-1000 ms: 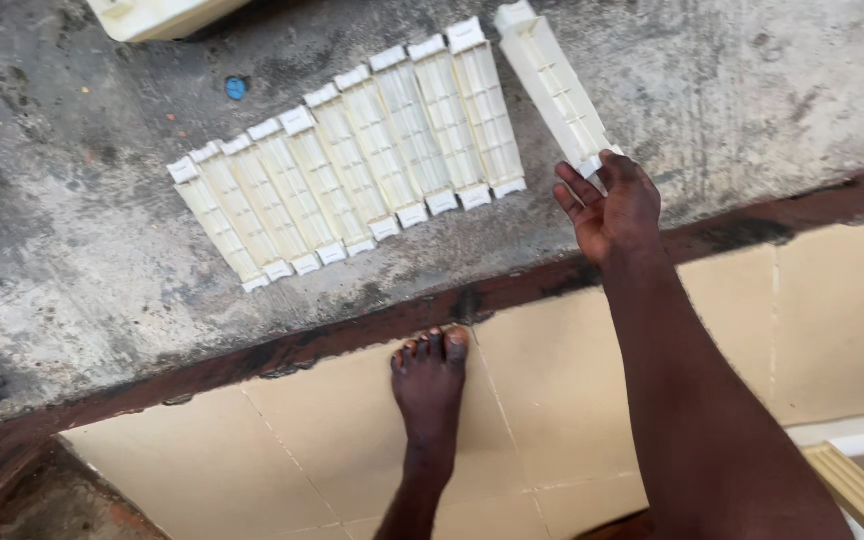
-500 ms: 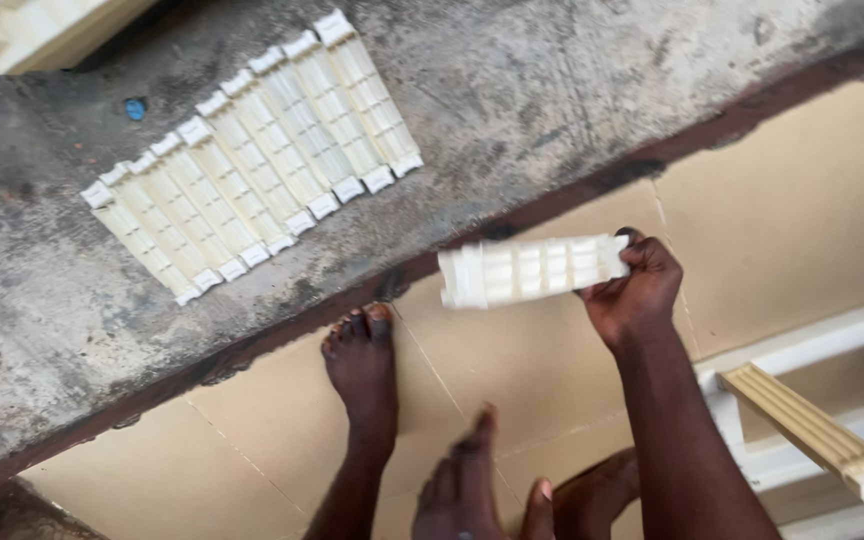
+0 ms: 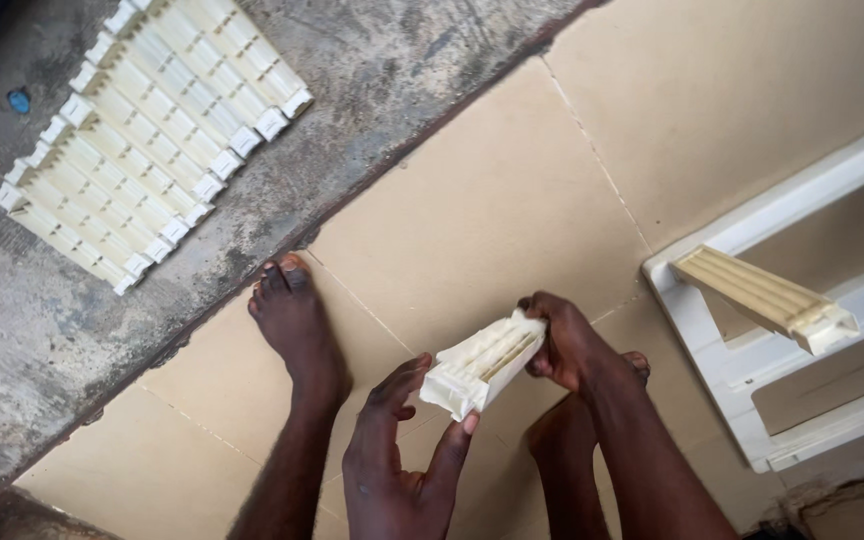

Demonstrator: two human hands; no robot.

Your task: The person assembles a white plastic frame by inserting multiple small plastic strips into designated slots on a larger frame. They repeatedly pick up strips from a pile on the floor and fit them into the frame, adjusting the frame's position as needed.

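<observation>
The right hand [image 3: 564, 340] is closed around the far end of a cream-coloured ribbed plastic piece [image 3: 482, 365], fingers wrapped over its top edge, while the left hand [image 3: 402, 465] meets the near end — thumb and forefinger spread apart and pressed against the lower corner, so the grip there is a loose pinch rather than a full clasp. The piece hangs between the two hands, tilted, its ribbed face turned upward, above a beige tiled floor [image 3: 512, 190]. Just beside the left hand stands the person's bare left foot [image 3: 292, 325], toes close to the edge of a rough grey concrete slab [image 3: 372, 80]; the right foot [image 3: 582, 440] is mostly hidden under the right forearm. On the slab, well apart from the hands, a row of similar cream pieces [image 3: 147, 140] lies side by side, touching one another (their exact count is hard to tell), with a small blue cap [image 3: 19, 101] near the row's far end. To the right, a white plastic frame [image 3: 712, 340] rests on the floor, and one more cream slat [image 3: 767, 298] lies tilted across it — its capped end pointing away from the hands.
</observation>
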